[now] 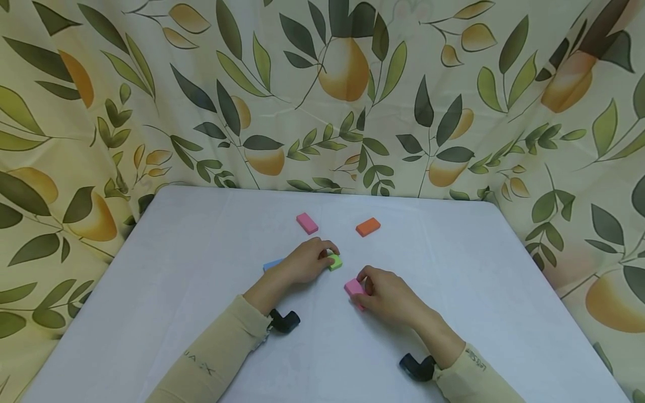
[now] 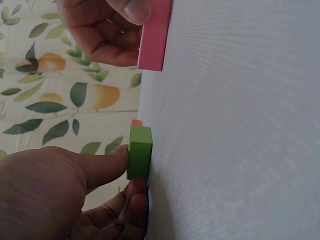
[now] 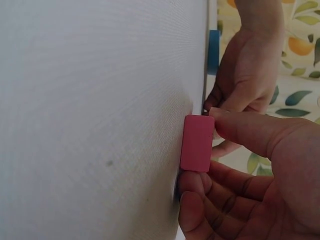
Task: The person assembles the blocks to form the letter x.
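Note:
My left hand (image 1: 306,261) pinches a small green block (image 1: 335,262) between thumb and fingers, low against the white table. In the left wrist view the green block (image 2: 140,152) stands beside the thumb, its far side hidden. My right hand (image 1: 395,296) grips a pink rectangular block (image 1: 354,287) nearer the front, a short way right of the green one. The right wrist view shows this pink block (image 3: 197,143) end-on, thumb on one side and fingers on the other. A gap separates the two held blocks.
Beyond the hands lie another pink block (image 1: 307,223) and an orange block (image 1: 368,226). A blue block (image 1: 272,264) is partly hidden behind the left wrist. Patterned fabric (image 1: 322,112) hangs behind the white table (image 1: 201,235). Black cameras (image 1: 285,322) sit at both wrists.

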Demonstrator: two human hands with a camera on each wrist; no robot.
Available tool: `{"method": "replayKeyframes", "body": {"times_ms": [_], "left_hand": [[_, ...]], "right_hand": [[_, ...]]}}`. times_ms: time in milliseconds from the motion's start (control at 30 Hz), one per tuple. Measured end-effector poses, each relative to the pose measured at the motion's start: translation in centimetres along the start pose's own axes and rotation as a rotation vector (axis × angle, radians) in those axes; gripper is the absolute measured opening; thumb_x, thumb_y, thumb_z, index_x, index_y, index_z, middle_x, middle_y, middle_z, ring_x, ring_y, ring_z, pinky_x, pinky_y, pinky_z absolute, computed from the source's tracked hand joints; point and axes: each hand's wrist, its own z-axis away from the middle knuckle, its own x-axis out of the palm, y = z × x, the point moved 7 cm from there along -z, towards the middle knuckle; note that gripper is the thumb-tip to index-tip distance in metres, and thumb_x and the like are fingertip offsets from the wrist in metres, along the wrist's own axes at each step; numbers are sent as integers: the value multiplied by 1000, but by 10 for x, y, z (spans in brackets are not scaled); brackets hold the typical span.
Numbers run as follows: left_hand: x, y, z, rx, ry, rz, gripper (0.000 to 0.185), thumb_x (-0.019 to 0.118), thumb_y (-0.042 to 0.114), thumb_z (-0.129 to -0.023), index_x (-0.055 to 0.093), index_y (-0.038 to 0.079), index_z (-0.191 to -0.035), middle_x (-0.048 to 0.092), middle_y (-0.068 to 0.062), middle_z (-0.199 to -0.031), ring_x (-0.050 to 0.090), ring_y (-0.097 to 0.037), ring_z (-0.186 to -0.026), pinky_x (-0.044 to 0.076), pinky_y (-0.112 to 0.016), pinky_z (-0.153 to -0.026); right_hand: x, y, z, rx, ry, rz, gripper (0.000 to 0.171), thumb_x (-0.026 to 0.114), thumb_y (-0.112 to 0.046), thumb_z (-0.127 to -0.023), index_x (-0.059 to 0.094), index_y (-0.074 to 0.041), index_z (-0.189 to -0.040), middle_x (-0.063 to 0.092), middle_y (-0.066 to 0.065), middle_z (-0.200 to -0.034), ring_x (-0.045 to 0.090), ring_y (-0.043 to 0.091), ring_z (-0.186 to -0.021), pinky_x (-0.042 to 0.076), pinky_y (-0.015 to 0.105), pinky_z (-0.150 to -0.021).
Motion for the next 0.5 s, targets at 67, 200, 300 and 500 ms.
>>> {"method": "replayKeyframes", "body": {"times_ms": [67, 200, 300, 500], "left_hand": [[0, 0, 0, -1, -3, 0, 22, 56, 27, -98, 62, 28, -120, 54, 2, -93, 51, -15, -87, 45, -28, -75], [0, 1, -1, -1, -5, -7, 23, 56, 27, -98, 62, 28, -120, 54, 2, -94, 51, -15, -87, 45, -28, -76], [0, 0, 0, -2, -4, -9, 23, 56, 27, -98, 62, 28, -120, 54, 2, -94, 51, -16, -87, 45, -29, -76], [0, 1, 0, -3, -5, -6, 22, 56, 27, -98, 62, 28, -120, 54, 2, -94, 51, -16, -87, 44, -29, -76]], "right_hand": [[0, 0, 0, 0, 1, 0, 31, 75, -31, -83, 62, -16, -108, 55, -6, -71, 51, 11, -65, 44, 27, -61], [0, 1, 0, 6, 0, -8, 32, 74, -31, -84, 61, -16, -108, 56, -6, -71, 51, 11, -65, 44, 27, -61], [0, 1, 0, 6, 0, -8, 31, 74, -31, -84, 61, -16, -108, 56, -5, -71, 51, 11, -65, 44, 27, -61], [1, 0, -1, -8, 2, 3, 30, 74, -28, -84, 61, -15, -107, 55, -5, -72, 50, 12, -66, 43, 27, -60]]}}
